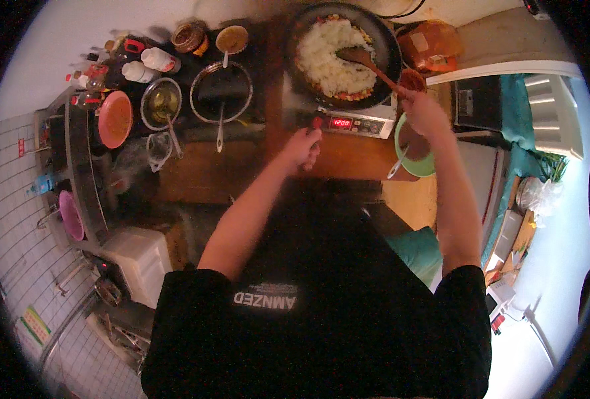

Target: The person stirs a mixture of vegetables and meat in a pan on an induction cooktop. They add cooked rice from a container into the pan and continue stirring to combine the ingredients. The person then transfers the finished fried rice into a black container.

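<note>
My right hand [424, 115] is closed around the handle of a wooden spatula [382, 76]. The spatula's blade lies in white rice [325, 57] inside a black wok [391, 47]; small yellow and red pieces show around the rice. Beneath the wok is an electric cooktop [359, 124] with a lit red display. My left hand [304, 149] is closed on a dark handle with a red part [317, 122], just below the wok's near rim. It appears to be the wok's handle, but its join is not clear.
A green bowl [400, 137] with a spoon stands beside my right forearm. To the left are a metal-rimmed pot [249, 102], a pot of yellowish liquid [161, 102], a pink bowl [115, 119] and several bottles [160, 60]. An orange bag [432, 47] lies right of the wok.
</note>
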The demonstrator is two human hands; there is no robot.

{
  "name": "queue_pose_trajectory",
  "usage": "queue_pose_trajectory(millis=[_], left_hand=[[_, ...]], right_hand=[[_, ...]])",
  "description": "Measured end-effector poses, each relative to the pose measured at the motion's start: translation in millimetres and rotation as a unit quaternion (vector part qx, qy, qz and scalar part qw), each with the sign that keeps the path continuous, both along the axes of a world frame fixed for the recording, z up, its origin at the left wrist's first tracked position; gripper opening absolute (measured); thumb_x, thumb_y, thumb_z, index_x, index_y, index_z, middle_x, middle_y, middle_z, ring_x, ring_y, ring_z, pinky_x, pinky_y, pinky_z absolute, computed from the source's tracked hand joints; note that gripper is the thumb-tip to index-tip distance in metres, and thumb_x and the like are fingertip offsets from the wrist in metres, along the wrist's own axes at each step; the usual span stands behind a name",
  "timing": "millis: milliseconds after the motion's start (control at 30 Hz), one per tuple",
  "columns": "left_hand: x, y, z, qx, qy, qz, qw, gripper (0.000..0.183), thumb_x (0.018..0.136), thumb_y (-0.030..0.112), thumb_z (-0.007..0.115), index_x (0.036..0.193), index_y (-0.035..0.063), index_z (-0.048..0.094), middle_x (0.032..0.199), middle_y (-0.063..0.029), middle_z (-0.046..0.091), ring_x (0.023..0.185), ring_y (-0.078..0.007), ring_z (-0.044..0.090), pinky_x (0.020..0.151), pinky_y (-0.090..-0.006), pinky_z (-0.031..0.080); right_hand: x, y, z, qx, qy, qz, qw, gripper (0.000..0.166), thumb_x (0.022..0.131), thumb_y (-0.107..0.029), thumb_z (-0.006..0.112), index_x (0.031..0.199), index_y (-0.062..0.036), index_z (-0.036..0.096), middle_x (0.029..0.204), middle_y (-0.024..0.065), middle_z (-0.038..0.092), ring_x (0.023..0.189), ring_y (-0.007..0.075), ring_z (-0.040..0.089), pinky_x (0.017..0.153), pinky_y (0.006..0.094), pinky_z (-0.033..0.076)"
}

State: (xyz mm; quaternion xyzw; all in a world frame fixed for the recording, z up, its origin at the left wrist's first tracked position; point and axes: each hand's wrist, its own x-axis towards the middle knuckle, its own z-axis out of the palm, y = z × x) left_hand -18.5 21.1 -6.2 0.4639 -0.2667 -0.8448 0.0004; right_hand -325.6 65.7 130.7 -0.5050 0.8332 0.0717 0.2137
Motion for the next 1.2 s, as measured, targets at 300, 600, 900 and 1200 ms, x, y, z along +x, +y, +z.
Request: queue_pose_trajectory(millis=[300, 600, 900, 1200], left_hand=[[3.2, -4.6, 3.8, -0.005, -0.011, -0.009, 1.0, 0.027, 0.096, 0.041, 0.052, 0.1, 0.0154, 0.043, 0.061, 0.0005, 0.041, 0.045, -0.0109, 0.033, 0.039, -0.0282, 0.027], [6.7, 1.3, 1.5, -0.007, 0.006, 0.005, 1.0, 0.026, 0.097, 0.039, 0.051, 0.098, 0.015, 0.042, 0.059, 0.0006, 0.04, 0.042, -0.0112, 0.032, 0.037, -0.029, 0.025], [6.5, -2.1, -1.5, -0.017, 0.032, -0.008, 0.999, 0.027, 0.097, 0.039, 0.05, 0.099, 0.0138, 0.043, 0.059, -0.0003, 0.04, 0.042, -0.0118, 0.033, 0.037, -0.0302, 0.028], [3.6, -0.7, -7.9, -0.018, 0.053, -0.001, 0.998, 0.027, 0.097, 0.04, 0.05, 0.099, 0.0136, 0.043, 0.061, -0.0011, 0.044, 0.042, -0.0128, 0.036, 0.036, -0.0307, 0.03]], right_hand=[[-13.3, -8.8, -9.6, 0.001, -0.032, -0.023, 0.999, 0.036, 0.092, -0.027, 0.049, 0.127, -0.0266, 0.059, 0.104, 0.0179, 0.067, 0.095, 0.0376, 0.064, 0.083, 0.0488, 0.052], [0.5, 0.9, 27.6, 0.006, -0.029, -0.003, 1.0, 0.036, 0.093, -0.023, 0.051, 0.128, -0.0213, 0.059, 0.101, 0.0205, 0.066, 0.09, 0.037, 0.065, 0.078, 0.0426, 0.051], [38.7, -2.6, 11.0, 0.001, -0.055, -0.031, 0.998, 0.036, 0.093, -0.022, 0.05, 0.128, -0.0196, 0.059, 0.096, 0.0215, 0.066, 0.085, 0.0349, 0.065, 0.075, 0.0421, 0.05], [40.8, -10.3, 25.1, 0.04, 0.013, 0.048, 0.998, 0.035, 0.094, -0.023, 0.051, 0.127, -0.0157, 0.058, 0.097, 0.0205, 0.067, 0.089, 0.0341, 0.065, 0.079, 0.0407, 0.051]])
